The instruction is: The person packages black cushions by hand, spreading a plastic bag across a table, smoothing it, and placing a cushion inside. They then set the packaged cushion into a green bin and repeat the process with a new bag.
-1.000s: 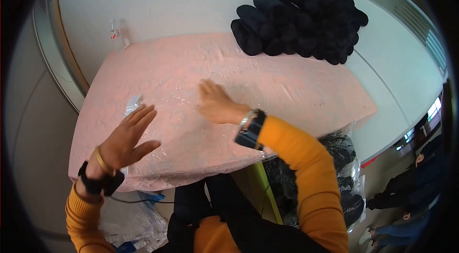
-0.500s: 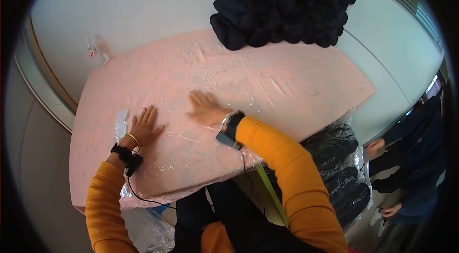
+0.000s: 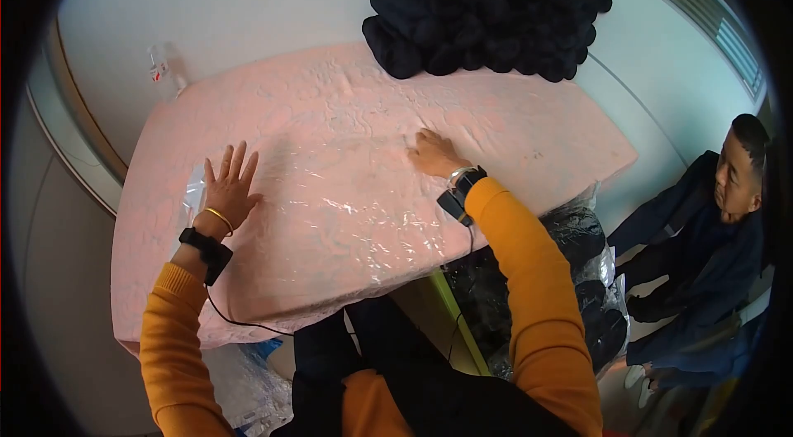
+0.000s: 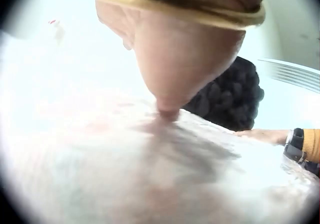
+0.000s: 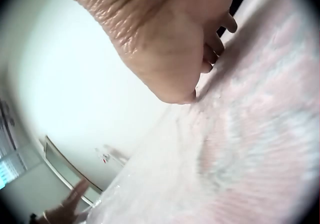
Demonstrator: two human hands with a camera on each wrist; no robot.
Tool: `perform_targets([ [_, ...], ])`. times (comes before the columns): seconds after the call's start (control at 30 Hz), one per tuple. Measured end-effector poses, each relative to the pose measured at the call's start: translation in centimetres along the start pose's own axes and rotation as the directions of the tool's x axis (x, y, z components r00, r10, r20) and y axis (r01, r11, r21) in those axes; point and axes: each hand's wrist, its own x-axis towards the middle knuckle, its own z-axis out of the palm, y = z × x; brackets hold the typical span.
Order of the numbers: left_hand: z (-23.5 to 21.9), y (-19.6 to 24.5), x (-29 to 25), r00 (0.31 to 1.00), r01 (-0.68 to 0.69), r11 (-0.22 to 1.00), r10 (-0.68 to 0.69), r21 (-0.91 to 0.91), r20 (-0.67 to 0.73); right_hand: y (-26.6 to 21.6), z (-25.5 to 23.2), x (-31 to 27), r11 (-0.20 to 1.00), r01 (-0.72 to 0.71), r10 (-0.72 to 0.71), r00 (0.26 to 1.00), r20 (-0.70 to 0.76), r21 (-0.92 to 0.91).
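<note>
A clear plastic sheet lies spread over a pink patterned cloth that covers the table. My left hand lies flat on the sheet's left part, fingers spread and straight; a gold bangle and a black wrist strap sit behind it. My right hand presses on the sheet further right and further away, its fingers bent slightly against the surface. In the left wrist view the palm touches the sheet, and the right hand shows at the right. In the right wrist view the right hand rests its heel on the cloth.
A heap of black garments lies at the table's far right corner against the wall. A small clear bottle stands at the far left corner. Bagged dark clothes sit below the table's right edge. A seated person is at the right.
My right hand has slid right and away across the sheet. My left hand has moved a little left and up, staying flat. The person at the right has come further into view.
</note>
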Motion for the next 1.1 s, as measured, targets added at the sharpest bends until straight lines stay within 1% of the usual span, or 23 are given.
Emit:
perform_targets([
  [0.07, -1.4, 1.8, -1.1, 0.994, -0.083, 0.994, 0.077, -0.066, -0.083, 0.4, -1.0, -1.3, 1.0, -0.026, 0.027, 0.999, 0.039, -0.009],
  [0.13, -2.3, 4.6, -4.1, 0.946, -0.321, 0.919, 0.321, -0.23, -0.038, 0.4, -1.1, -2.2, 0.999, -0.037, 0.038, 0.997, 0.062, -0.015],
  [0.2, -4.1, 7.6, -7.7, 0.869, -0.484, 0.811, 0.489, -0.328, -0.072, 0.3, -0.4, -3.4, 0.987, 0.158, -0.151, 0.977, -0.148, 0.037],
  [0.23, -3.9, 7.8, -8.3, 0.868, -0.486, 0.811, 0.491, -0.325, -0.073, 0.3, -0.1, -3.9, 0.966, 0.255, -0.235, 0.938, -0.256, 0.047],
  [0.27, -3.5, 7.9, -8.7, 0.854, -0.508, 0.782, 0.512, -0.361, -0.092, 0.3, 0.2, -4.3, 0.966, 0.253, -0.233, 0.938, -0.259, 0.048],
  [0.33, -2.7, 7.7, -9.0, 0.825, -0.548, 0.721, 0.549, -0.425, -0.132, -0.1, 1.5, -4.4, 0.86, 0.509, -0.483, 0.797, -0.363, -0.026],
  [0.37, -2.4, 7.6, -8.9, 0.825, -0.549, 0.724, 0.55, -0.417, -0.132, -0.1, 2.0, -4.4, 0.779, 0.622, -0.593, 0.694, -0.408, -0.075],
  [0.4, -2.0, 7.5, -8.8, 0.826, -0.546, 0.723, 0.55, -0.423, -0.126, 0.0, 2.3, -4.6, 0.776, 0.626, -0.596, 0.687, -0.416, -0.078],
  [0.5, -0.3, 6.3, -8.4, 0.836, -0.527, 0.729, 0.538, -0.437, -0.109, 0.0, 2.5, -5.5, 0.835, 0.542, -0.551, 0.819, -0.159, -0.1],
  [0.53, 0.8, 5.4, -8.2, 0.817, -0.577, 0.764, 0.548, -0.289, -0.183, -0.3, 2.7, -6.1, 0.83, 0.549, -0.558, 0.814, -0.159, -0.101],
  [0.57, 1.7, 4.6, -8.1, 0.788, -0.603, 0.786, 0.562, -0.134, -0.25, -0.6, 2.7, -6.9, 0.851, 0.509, -0.524, 0.838, -0.151, -0.128],
  [0.6, 2.3, 3.5, -8.2, 0.794, -0.596, 0.791, 0.555, -0.139, -0.248, -1.1, 2.6, -8.0, 0.871, 0.466, -0.486, 0.863, -0.14, -0.155],
  [0.67, 2.8, 2.0, -8.0, 0.907, -0.377, 0.926, 0.364, -0.023, -0.213, -2.6, 1.8, -10.2, 0.883, 0.43, -0.456, 0.881, -0.129, -0.186],
  [0.7, 2.6, 1.6, -8.1, 0.911, -0.369, 0.929, 0.355, -0.03, -0.211, -3.8, 0.9, -11.6, 0.893, 0.442, -0.446, 0.895, -0.027, -0.084],
  [0.77, 1.3, 1.4, -8.3, 0.965, -0.202, 0.978, 0.209, 0.059, -0.161, -5.2, 0.2, -13.1, 0.898, 0.424, -0.439, 0.881, 0.177, 0.117],
  [0.8, 0.7, 1.1, -8.3, 0.981, -0.125, 0.987, 0.138, 0.105, -0.134, -5.4, 0.1, -13.1, 0.897, 0.425, -0.441, 0.878, 0.186, 0.12],
  [0.83, 0.5, 1.4, -8.1, 0.983, -0.123, 0.987, 0.136, 0.102, -0.126, -5.3, 0.1, -13.0, 0.882, 0.453, -0.462, 0.885, 0.054, 0.128],
  [0.9, -0.7, 2.3, -7.6, 0.987, -0.14, 0.946, 0.108, -0.293, -0.122, -5.7, -0.3, -12.8, 0.853, 0.502, -0.472, 0.858, -0.202, 0.139],
  [0.93, -1.0, 3.6, -7.8, 0.988, -0.134, 0.946, 0.104, -0.296, -0.115, -6.0, 0.2, -12.5, 0.851, 0.505, -0.476, 0.858, -0.194, 0.143],
  [1.0, -1.3, 6.3, -8.4, 0.962, -0.258, 0.899, 0.206, -0.355, -0.179, -6.5, 2.3, -11.5, 0.783, 0.622, -0.603, 0.744, -0.287, -0.031],
  [1.03, -1.3, 7.0, -8.8, 0.964, -0.252, 0.9, 0.2, -0.356, -0.178, -6.6, 3.1, -11.1, 0.737, 0.664, -0.663, 0.675, -0.323, -0.124],
  [1.07, -1.1, 7.7, -9.3, 0.965, -0.26, 0.881, 0.221, -0.395, -0.142, -6.7, 3.6, -11.0, 0.733, 0.669, -0.668, 0.672, -0.321, -0.125],
  [1.1, -0.8, 8.3, -9.8, 0.964, -0.266, 0.859, 0.246, -0.436, -0.105, -6.7, 4.2, -11.1, 0.755, 0.649, -0.648, 0.72, -0.249, -0.09],
])
